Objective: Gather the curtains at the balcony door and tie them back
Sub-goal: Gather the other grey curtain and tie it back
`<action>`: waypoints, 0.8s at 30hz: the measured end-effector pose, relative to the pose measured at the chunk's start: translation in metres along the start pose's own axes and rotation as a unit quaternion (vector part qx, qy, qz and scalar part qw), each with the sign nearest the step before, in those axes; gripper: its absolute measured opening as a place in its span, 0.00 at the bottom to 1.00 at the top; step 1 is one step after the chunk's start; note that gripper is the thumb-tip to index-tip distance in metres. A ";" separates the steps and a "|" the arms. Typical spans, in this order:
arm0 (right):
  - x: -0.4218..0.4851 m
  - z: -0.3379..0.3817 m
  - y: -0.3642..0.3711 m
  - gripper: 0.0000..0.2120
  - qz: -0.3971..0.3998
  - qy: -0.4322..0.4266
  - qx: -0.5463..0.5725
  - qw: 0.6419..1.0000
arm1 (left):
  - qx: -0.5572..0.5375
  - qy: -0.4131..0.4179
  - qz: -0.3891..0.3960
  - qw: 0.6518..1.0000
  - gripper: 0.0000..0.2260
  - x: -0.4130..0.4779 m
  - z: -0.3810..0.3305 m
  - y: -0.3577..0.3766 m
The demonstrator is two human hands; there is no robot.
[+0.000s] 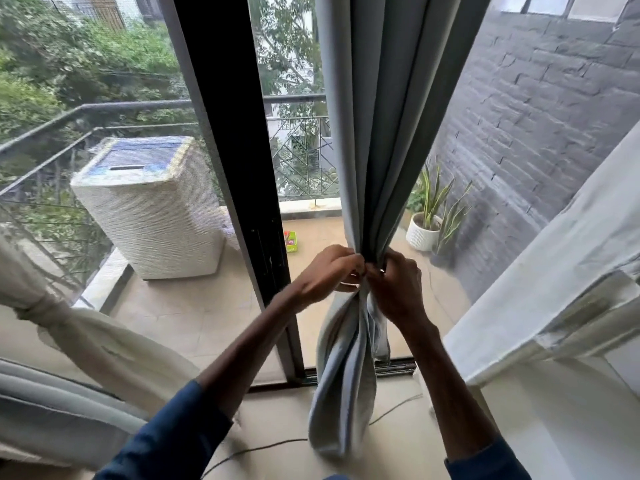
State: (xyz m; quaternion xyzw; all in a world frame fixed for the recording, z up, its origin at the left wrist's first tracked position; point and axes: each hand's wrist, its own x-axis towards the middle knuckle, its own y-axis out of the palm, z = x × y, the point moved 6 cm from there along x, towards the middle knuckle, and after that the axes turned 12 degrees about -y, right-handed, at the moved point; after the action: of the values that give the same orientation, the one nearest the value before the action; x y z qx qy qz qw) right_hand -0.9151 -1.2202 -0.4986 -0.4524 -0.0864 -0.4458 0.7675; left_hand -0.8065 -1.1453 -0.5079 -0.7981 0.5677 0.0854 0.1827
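Observation:
A grey curtain hangs in front of the balcony door, bunched into a narrow neck at hand height. My left hand and my right hand meet at that neck, both closed on the gathered fabric. A pale strip shows between the fingers; I cannot tell if it is a tie. Below the hands the cloth balloons out and hangs to the floor. At the left a cream sheer curtain is knotted back. A white sheer curtain hangs loose at the right.
Beyond the glass stand a covered washing machine, a small green box, a potted plant, the balcony railing and a dark brick wall. A thin cable lies on the floor by my feet.

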 end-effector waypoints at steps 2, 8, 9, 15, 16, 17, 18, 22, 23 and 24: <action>-0.001 0.007 0.002 0.05 -0.004 -0.027 -0.020 0.999 | 0.008 -0.015 -0.010 1.000 0.19 0.005 -0.005 0.000; -0.008 0.025 0.024 0.12 0.062 -0.062 0.015 0.996 | 0.297 0.013 -0.296 0.908 0.20 0.023 -0.031 -0.019; -0.007 0.022 0.022 0.14 0.075 -0.045 0.077 0.993 | 0.344 0.024 -0.274 0.898 0.17 0.026 -0.032 -0.021; 0.015 -0.014 0.011 0.15 0.032 -0.008 0.165 0.986 | 0.249 0.077 -0.123 0.958 0.17 0.030 -0.027 -0.033; 0.019 -0.015 0.012 0.14 0.025 -0.027 0.137 0.990 | 0.263 0.081 -0.120 0.954 0.17 0.032 -0.027 -0.033; 0.022 -0.015 0.012 0.13 0.020 -0.036 0.118 0.992 | 0.279 0.086 -0.119 0.949 0.17 0.032 -0.027 -0.034; 0.023 -0.016 0.013 0.11 0.019 -0.039 0.104 0.994 | 0.292 0.090 -0.119 0.945 0.16 0.033 -0.026 -0.036; 0.025 -0.023 0.017 0.06 0.017 -0.036 0.032 0.999 | 0.314 0.084 -0.146 0.934 0.13 0.033 -0.023 -0.052; 0.025 -0.024 0.016 0.07 0.007 -0.030 0.017 0.999 | 0.328 0.077 -0.166 0.927 0.13 0.034 -0.023 -0.056; 0.024 -0.024 0.014 0.07 -0.004 -0.026 0.002 1.000 | 0.344 0.067 -0.184 0.918 0.13 0.035 -0.024 -0.060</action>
State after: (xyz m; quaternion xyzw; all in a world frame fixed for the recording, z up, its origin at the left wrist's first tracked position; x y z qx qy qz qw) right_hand -0.8967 -1.2501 -0.5084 -0.4622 -0.1093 -0.4368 0.7639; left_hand -0.7399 -1.1683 -0.4864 -0.7804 0.4157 -0.2044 0.4201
